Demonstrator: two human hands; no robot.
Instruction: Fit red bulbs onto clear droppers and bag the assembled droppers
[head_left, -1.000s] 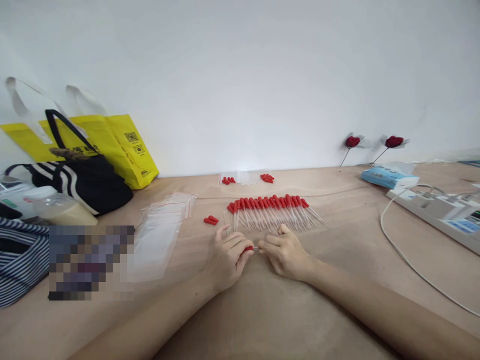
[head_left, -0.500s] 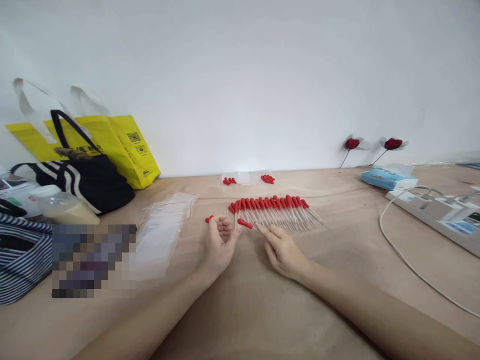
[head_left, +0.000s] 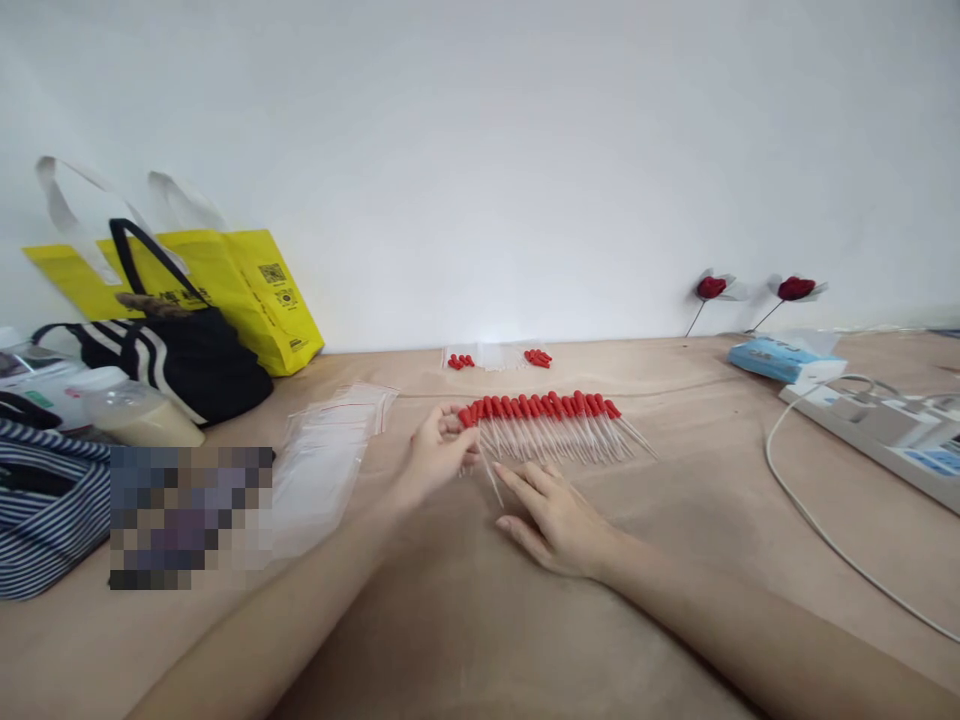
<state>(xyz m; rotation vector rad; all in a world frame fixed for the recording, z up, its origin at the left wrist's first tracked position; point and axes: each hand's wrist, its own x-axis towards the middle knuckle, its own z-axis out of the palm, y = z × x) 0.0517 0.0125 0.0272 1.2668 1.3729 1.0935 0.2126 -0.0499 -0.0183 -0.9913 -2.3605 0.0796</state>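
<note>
My left hand point(head_left: 441, 450) is closed at the left end of a row of glass droppers point(head_left: 555, 425) with red rubber bulbs. Its fingers pinch one dropper point(head_left: 491, 475), whose thin clear tube slants down toward me; the hand partly hides its bulb end. Just right of that tube, my right hand point(head_left: 551, 515) rests low over the table with its fingers apart and nothing in them. The droppers lie side by side, bulbs away from me and tips pointing toward the front right.
Clear zip bags point(head_left: 322, 470) lie to the left. Loose red bulbs point(head_left: 538, 357) sit on clear plastic near the wall. A yellow bag point(head_left: 247, 290), a black bag point(head_left: 217, 370) and a jar point(head_left: 142, 410) stand far left. A tissue pack point(head_left: 784, 358) and a power strip point(head_left: 900, 440) lie right.
The dropper has gone from between both hands to the left end of the row, in my left hand. My right hand has let go of its tube and opened.
</note>
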